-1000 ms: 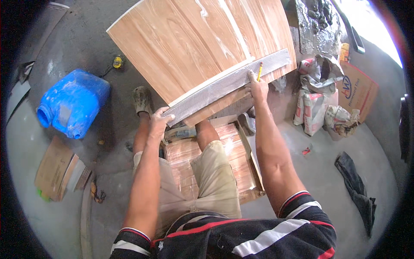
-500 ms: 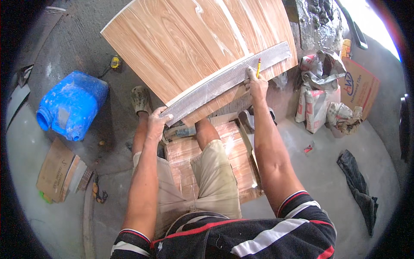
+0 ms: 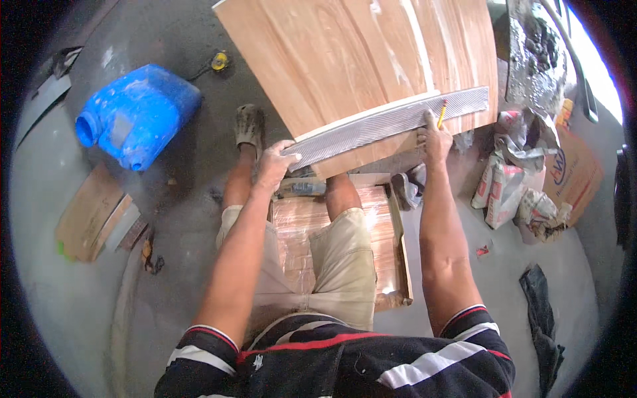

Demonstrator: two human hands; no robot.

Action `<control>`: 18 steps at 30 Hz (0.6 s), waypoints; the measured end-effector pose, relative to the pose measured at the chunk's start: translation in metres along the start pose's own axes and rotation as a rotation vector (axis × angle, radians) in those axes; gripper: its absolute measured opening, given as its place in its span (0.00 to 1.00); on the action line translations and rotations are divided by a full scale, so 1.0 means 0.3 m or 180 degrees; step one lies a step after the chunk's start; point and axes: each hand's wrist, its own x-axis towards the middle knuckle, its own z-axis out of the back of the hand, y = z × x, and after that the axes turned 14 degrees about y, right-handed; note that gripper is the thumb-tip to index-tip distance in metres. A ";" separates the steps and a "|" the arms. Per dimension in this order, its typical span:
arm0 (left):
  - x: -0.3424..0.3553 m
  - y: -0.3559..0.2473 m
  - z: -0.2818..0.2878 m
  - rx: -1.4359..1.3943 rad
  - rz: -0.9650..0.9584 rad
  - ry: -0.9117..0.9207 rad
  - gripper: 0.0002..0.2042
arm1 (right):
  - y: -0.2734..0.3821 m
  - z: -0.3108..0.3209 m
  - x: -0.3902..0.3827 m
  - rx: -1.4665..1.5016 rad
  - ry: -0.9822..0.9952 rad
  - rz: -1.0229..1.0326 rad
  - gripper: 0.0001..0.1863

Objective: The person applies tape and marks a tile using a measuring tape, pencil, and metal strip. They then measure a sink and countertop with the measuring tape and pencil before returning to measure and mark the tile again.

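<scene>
A large wood-look tile (image 3: 345, 60) lies ahead of me, reaching past the upper edge of the view. Across its near part rests a long grey strip with a ridged face (image 3: 391, 126). My left hand (image 3: 273, 166) pinches the strip's left end, thumb on top, at the tile's near left corner. Toward the strip's right end, my right hand (image 3: 435, 140) grips it with the thumb over the ridges. A yellow pencil (image 3: 442, 115) sticks up from that same hand. The fingers beneath the strip are partly hidden.
Between my legs sits an open carton (image 3: 403, 265) of wood-look tiles (image 3: 296, 232). A blue jerrycan (image 3: 149, 109) and yellow tape measure (image 3: 219, 62) lie left, with cardboard (image 3: 89, 215) nearer. Torn bags (image 3: 507, 192), a carton (image 3: 578, 179) and dark cloth (image 3: 541, 325) are right.
The whole scene has shifted right in view, the left-side things also upward, as my head turned. The strip slants less in the picture. Both hands keep their hold on it.
</scene>
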 end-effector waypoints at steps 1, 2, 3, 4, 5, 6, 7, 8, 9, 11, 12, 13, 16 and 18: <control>0.001 -0.005 -0.009 -0.0173 0.0083 0.0071 0.21 | -0.005 0.006 0.005 -0.0172 -0.0088 0.0049 0.17; 0.003 -0.007 -0.012 -0.0183 0.0097 0.0049 0.21 | -0.013 0.011 0.008 -0.0182 -0.0066 0.0036 0.17; 0.005 0.001 -0.007 -0.0167 0.0111 0.0058 0.21 | -0.012 0.005 0.006 -0.0088 -0.0035 0.0064 0.17; 0.005 0.007 0.001 -0.0151 0.0122 0.0071 0.21 | -0.010 0.000 0.005 0.0006 -0.0010 0.0095 0.18; 0.003 0.012 0.011 -0.0150 0.0126 0.0054 0.21 | -0.007 -0.006 0.006 -0.0102 -0.0051 0.0008 0.18; 0.009 0.013 0.007 -0.0178 0.0140 0.0080 0.21 | -0.008 0.004 0.010 -0.0111 -0.0058 0.0011 0.18; 0.015 0.014 -0.001 -0.0206 0.0151 0.0112 0.21 | -0.009 0.014 0.012 -0.0097 -0.0055 -0.0039 0.18; 0.013 0.013 -0.005 -0.0214 0.0142 0.0131 0.21 | -0.007 0.029 0.015 -0.0081 -0.0057 -0.0084 0.18; 0.009 0.020 0.003 -0.0130 0.0132 0.0109 0.21 | -0.002 0.021 0.010 -0.0085 -0.0086 -0.0075 0.18; 0.013 0.017 0.015 -0.0060 0.0069 0.0176 0.22 | 0.017 -0.023 -0.003 -0.0312 -0.0200 -0.0123 0.18; 0.007 0.013 0.016 0.0040 0.0116 0.0115 0.21 | 0.008 -0.011 0.005 -0.0497 -0.0201 -0.0131 0.17; 0.009 0.001 0.005 0.0134 0.0149 0.0061 0.20 | -0.020 0.009 0.018 -0.0364 -0.0216 0.0048 0.17; -0.010 -0.051 0.004 0.0015 0.0197 0.0216 0.23 | -0.006 -0.018 -0.004 -0.0206 -0.0229 0.0047 0.17; -0.028 -0.144 -0.043 0.0030 0.0410 0.0218 0.23 | -0.005 0.007 -0.007 -0.0344 -0.0308 0.0048 0.17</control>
